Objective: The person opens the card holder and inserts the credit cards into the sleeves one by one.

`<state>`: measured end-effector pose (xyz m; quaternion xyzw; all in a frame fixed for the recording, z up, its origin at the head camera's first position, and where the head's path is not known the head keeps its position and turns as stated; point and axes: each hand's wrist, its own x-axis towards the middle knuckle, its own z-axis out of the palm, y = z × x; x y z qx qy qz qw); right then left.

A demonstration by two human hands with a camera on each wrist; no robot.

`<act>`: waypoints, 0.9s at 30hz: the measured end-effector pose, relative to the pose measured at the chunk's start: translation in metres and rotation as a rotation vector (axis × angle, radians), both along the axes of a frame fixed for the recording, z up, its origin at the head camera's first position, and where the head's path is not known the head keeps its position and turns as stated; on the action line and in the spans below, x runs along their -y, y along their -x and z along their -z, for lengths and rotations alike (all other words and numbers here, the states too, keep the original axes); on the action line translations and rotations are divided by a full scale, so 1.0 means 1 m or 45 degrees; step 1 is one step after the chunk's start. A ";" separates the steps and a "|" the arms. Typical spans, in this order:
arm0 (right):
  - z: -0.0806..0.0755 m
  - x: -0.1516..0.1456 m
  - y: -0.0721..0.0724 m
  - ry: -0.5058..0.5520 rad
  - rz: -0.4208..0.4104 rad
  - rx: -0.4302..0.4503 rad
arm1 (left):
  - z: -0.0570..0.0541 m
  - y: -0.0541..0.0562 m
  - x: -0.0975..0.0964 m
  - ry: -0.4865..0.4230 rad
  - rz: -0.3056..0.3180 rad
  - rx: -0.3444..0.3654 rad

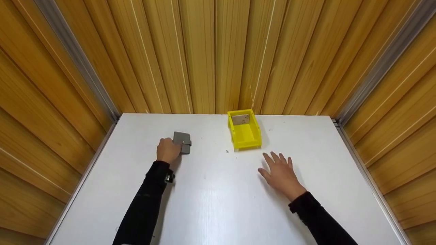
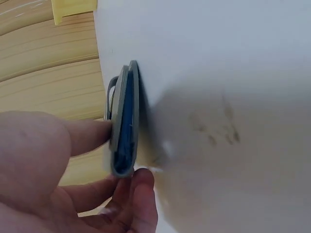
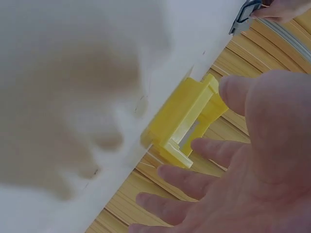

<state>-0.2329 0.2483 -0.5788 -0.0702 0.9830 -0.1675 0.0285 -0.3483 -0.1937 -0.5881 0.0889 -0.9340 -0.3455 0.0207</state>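
Observation:
In the head view my left hand [image 1: 168, 150] pinches a small grey wallet [image 1: 182, 142] by its left edge, left of the table's middle. A strap [image 1: 186, 143] closes over the wallet's right side. From the left wrist view, the thumb lies on one face of the folded wallet [image 2: 124, 121] and the curled fingers sit at its lower end, with blue showing between the covers. My right hand [image 1: 281, 175] hovers with spread fingers over the table, just in front of a yellow bin [image 1: 247, 144]. Nothing is in that hand.
The yellow bin stands upright at the back of the white table [image 1: 211, 197], its low front facing me; a pale label shows on its inner back wall. Wood-patterned panels [image 1: 197, 58] rise behind the table and along both sides, with grey metal rails [image 1: 78, 58] at the corners.

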 end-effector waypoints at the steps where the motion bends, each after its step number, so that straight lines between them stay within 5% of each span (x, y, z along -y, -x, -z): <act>1: 0.001 0.000 0.000 0.002 -0.005 -0.022 | -0.001 -0.001 0.002 -0.021 0.002 0.008; 7: 0.000 0.001 0.000 0.048 -0.015 -0.153 | -0.009 -0.003 0.005 -0.138 0.014 0.086; 14: -0.012 0.003 -0.002 0.194 -0.002 -0.286 | -0.030 -0.012 -0.016 -0.282 0.059 0.095; 22: -0.035 0.014 -0.002 0.356 0.054 -0.365 | -0.064 -0.028 -0.052 -0.416 0.225 -0.066; 27: -0.046 0.026 0.001 0.430 0.014 -0.363 | -0.078 -0.045 -0.066 -0.505 0.263 -0.114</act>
